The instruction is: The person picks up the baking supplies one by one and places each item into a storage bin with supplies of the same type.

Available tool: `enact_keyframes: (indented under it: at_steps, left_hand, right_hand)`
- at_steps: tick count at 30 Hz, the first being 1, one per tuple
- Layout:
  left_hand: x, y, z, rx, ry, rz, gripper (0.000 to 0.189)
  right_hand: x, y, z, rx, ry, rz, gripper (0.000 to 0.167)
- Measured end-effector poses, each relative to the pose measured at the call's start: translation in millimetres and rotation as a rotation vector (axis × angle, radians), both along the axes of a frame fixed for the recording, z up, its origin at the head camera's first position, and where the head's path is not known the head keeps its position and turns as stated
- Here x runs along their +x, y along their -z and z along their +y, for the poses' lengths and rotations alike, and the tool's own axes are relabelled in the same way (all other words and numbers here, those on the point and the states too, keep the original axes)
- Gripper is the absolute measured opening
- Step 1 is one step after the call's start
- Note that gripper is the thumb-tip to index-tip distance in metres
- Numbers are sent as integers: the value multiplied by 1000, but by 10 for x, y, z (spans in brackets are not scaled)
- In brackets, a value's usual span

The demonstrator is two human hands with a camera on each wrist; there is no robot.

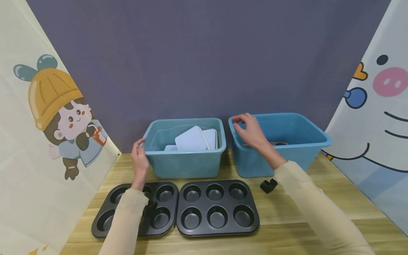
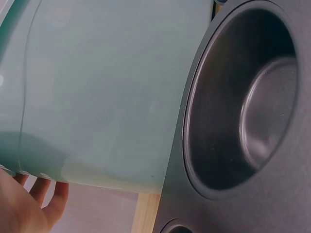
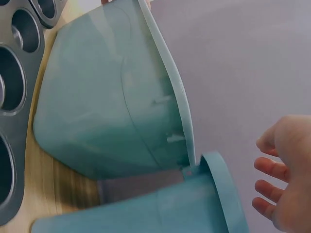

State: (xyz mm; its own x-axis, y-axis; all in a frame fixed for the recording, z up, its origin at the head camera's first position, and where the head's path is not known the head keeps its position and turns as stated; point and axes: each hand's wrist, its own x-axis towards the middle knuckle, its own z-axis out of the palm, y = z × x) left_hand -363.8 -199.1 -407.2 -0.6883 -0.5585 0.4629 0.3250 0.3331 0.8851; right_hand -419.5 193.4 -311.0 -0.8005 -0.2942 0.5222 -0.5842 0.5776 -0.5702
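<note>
My left hand (image 1: 140,161) grips the left rim of the light teal plastic bin (image 1: 183,164). In the left wrist view its fingers (image 2: 56,201) meet the bin's edge at the lower left. Inside that bin lie white, flat-sided items (image 1: 191,139), whose kind I cannot tell. My right hand (image 1: 251,132) hovers at the near-left corner of the bluer bin (image 1: 271,159), holding nothing. Its fingers (image 3: 267,189) are loosely bent, apart from both bins in the right wrist view. Dark objects (image 1: 280,143) lie low in the bluer bin, mostly hidden.
Two black muffin tins stand side by side in front of the bins, the left tin (image 1: 165,203) partly under my left forearm and the right tin (image 1: 218,209) beside it. A small black object (image 1: 268,185) lies on the wooden table (image 1: 287,226). A grey-purple backdrop (image 1: 204,60) rises behind.
</note>
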Motion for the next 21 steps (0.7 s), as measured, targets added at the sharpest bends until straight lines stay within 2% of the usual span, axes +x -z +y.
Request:
enact_keyframes:
  at_steps: [5, 9, 15, 21]
  left_hand:
    - [18, -11, 10, -1, -1, -6, 36]
    - [59, -11, 15, -11, -12, -40, 36]
    - [100, -6, 2, -61, -31, -73, 39]
    - [128, -23, -25, -110, -76, -105, 38]
  right_hand:
    - [-15, 13, 180, 3, 26, 2, 29]
    - [-16, 35, 321, 4, 42, 4, 29]
    - [6, 66, 502, 22, 56, 12, 30]
    - [22, 99, 699, 25, 90, 11, 30]
